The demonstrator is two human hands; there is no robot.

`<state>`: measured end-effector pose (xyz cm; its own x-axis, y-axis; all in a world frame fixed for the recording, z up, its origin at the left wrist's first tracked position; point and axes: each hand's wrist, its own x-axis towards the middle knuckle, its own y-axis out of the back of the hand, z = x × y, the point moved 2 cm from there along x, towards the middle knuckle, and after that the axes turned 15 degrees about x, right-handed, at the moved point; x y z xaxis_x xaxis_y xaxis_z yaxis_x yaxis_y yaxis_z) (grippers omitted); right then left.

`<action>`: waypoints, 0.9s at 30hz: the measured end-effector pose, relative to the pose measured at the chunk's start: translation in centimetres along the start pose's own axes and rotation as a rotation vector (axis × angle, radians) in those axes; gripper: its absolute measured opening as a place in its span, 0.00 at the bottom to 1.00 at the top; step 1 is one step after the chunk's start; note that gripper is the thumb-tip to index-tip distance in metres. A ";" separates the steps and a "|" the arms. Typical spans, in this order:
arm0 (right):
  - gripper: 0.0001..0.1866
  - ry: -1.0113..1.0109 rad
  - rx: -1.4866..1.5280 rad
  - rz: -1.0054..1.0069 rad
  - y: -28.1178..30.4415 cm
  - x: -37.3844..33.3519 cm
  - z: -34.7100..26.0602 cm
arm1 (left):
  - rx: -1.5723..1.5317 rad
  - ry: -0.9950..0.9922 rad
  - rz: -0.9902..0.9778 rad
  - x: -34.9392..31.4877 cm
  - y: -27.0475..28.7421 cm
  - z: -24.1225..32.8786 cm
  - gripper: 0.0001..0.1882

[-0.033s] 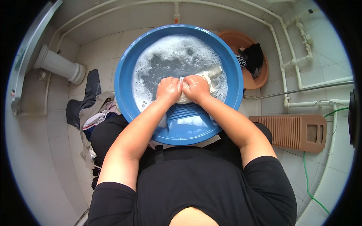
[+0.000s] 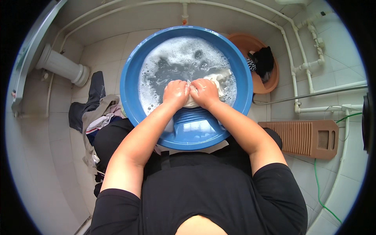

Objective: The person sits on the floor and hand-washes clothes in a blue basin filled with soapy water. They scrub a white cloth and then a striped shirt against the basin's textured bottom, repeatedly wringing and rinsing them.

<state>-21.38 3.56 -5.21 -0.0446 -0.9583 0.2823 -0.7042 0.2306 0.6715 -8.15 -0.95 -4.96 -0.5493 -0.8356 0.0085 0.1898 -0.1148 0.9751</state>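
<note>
A large blue washtub (image 2: pixel 127 84) holds grey water topped with white suds (image 2: pixel 184 46). Both fists meet side by side near the tub's front, above its built-in ribbed washboard (image 2: pixel 196 115). My left hand (image 2: pixel 176 93) is closed, wet and sudsy, on a wet white cloth (image 2: pixel 216 79). Pressed up against it, my right hand (image 2: pixel 204 92) grips the same cloth. A bit of the fabric pokes up between the two fists, and more spreads out to the right over the suds. Much of the cloth is hidden under my hands.
Clothes (image 2: pixel 102 113) lie heaped on the tiled floor at the left. Behind the tub, to the right, an orange basin (image 2: pixel 239 41) contains dark laundry (image 2: pixel 263 60). A brown washboard (image 2: pixel 303 137) lies at the right, near white pipes (image 2: pixel 303 69) and a green hose (image 2: pixel 319 188).
</note>
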 end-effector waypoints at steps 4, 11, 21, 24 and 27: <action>0.12 0.156 -0.001 0.044 0.5 -1.6 -1.0 | -0.038 -0.021 -0.036 -1.6 0.9 -0.7 0.23; 0.26 -0.005 -0.152 -0.210 1.6 -3.3 -1.8 | -0.089 0.057 0.083 -3.8 3.7 -3.1 0.26; 0.22 -0.070 -0.097 0.068 7.4 -2.7 2.1 | -1.143 0.940 0.806 -7.4 1.6 -19.6 0.18; 0.21 -0.058 -0.347 0.174 10.1 -2.6 1.6 | -1.554 1.464 0.339 -9.1 -4.6 -19.0 0.25; 0.27 -0.209 -0.417 0.284 12.2 -4.3 5.0 | -2.141 1.232 -0.051 -10.2 -15.9 -13.6 0.26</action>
<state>-33.31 9.66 -1.71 -0.3620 -0.8521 0.3779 -0.3054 0.4915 0.8156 5.49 2.09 -23.58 -0.2276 -0.5241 -0.8207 0.8050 0.3730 -0.4614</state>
